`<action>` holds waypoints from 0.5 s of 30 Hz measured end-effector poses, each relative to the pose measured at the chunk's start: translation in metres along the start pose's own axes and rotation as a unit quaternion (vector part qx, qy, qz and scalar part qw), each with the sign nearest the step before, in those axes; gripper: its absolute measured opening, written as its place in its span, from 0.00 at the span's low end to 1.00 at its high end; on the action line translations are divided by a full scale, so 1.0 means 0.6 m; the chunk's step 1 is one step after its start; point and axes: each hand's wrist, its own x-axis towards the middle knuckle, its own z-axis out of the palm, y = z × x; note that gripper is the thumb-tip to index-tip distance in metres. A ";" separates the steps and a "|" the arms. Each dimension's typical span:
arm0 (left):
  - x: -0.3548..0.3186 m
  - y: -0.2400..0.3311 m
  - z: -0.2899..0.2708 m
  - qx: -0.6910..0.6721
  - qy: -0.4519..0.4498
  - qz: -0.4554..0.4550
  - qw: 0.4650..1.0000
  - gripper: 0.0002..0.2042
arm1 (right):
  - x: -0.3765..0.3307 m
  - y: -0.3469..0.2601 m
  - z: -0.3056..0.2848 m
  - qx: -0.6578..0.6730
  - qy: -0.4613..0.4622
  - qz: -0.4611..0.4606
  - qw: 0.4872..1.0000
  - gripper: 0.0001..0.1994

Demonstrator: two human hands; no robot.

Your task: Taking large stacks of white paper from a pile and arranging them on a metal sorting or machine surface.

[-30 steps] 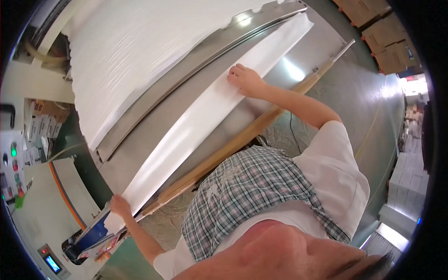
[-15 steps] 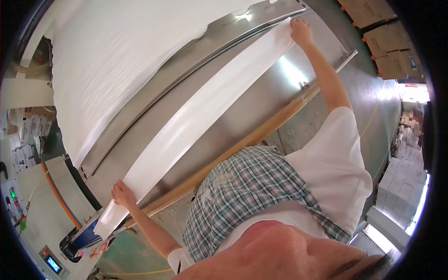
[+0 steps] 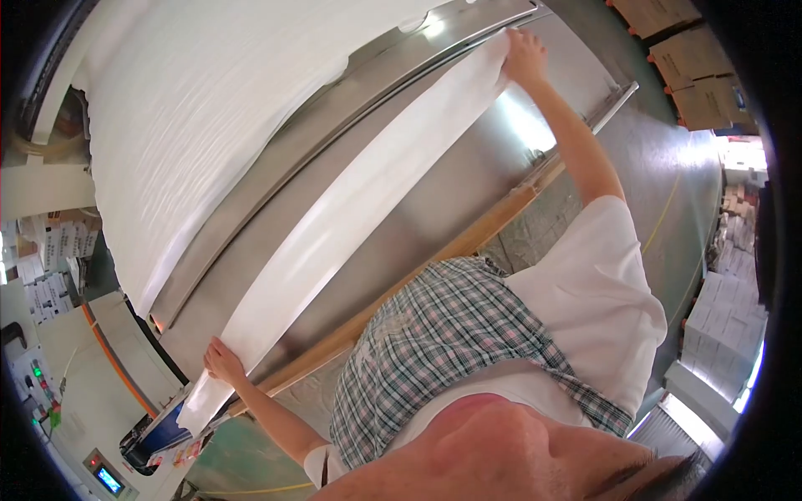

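Observation:
A long white strip of thin sheet material [image 3: 351, 200] stretches diagonally over a grey metal table [image 3: 401, 238]. My left hand [image 3: 223, 361] grips it near its lower left end, fingers curled on its edge. Beyond that hand, a short tail of the strip hangs past the table's end. At the far right, my right hand [image 3: 525, 58] holds the other end, which is gathered a little at the fingers. Between my hands the strip looks taut and fairly smooth.
Beyond a metal rail [image 3: 251, 213] lies a large wrinkled white sheet [image 3: 192, 108]. A wooden edge [image 3: 480, 231] runs along the table's near side. At left stands a machine panel with a lit screen [image 3: 109, 479]. Cardboard boxes [image 3: 697, 71] are stacked at the far right.
My right hand has shifted slightly left with its end of the strip. My left hand keeps its grip with little movement. The whole view has turned slightly.

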 end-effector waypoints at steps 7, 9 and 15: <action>0.010 -0.010 0.016 0.012 -0.001 0.006 1.000 0.25 | 0.070 0.155 0.009 -0.104 -0.018 0.149 0.983 0.17; 0.008 -0.005 0.010 0.015 -0.011 0.002 1.000 0.24 | 0.100 0.144 -0.004 0.011 -0.044 0.101 0.994 0.16; 0.008 -0.038 0.011 0.048 -0.045 0.011 0.998 0.23 | 0.059 -0.002 0.085 -0.045 -0.157 -0.211 0.964 0.18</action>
